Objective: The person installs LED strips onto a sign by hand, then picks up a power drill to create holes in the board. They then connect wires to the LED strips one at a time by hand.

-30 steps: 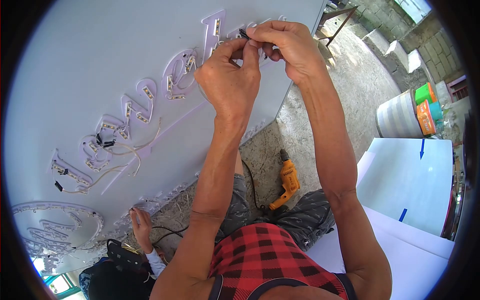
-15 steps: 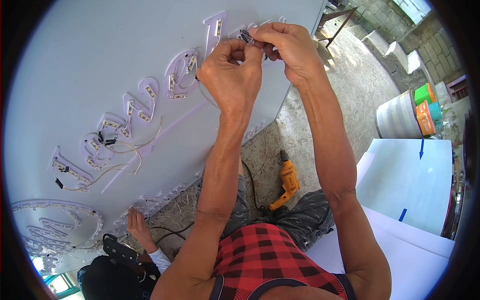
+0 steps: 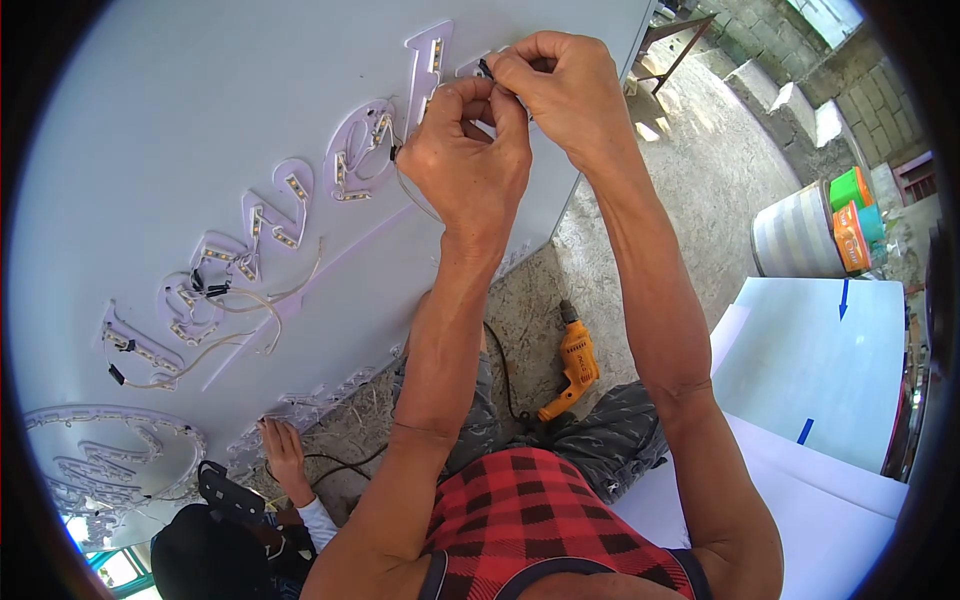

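Note:
My left hand and my right hand meet at the upper part of a large pale panel. Both have thumb and fingers pinched together. A black-wrapped wire end shows at my right fingertips. What my left fingertips pinch is mostly hidden, but it looks like the same thin wire. Around them are raised letters fitted with small LED modules, such as the tall letter and the rounded letter. A thin pale wire curves out below my left hand.
Loose cables hang from the lower-left letters. A co-worker's hand touches the panel's lower edge. An orange power drill lies on the concrete floor between my legs. White sheets and a striped bucket stand at right.
My hands have drawn closer together, the right shifting slightly up and left. The black wire end is now more covered by my fingers. The co-worker's head has moved slightly left.

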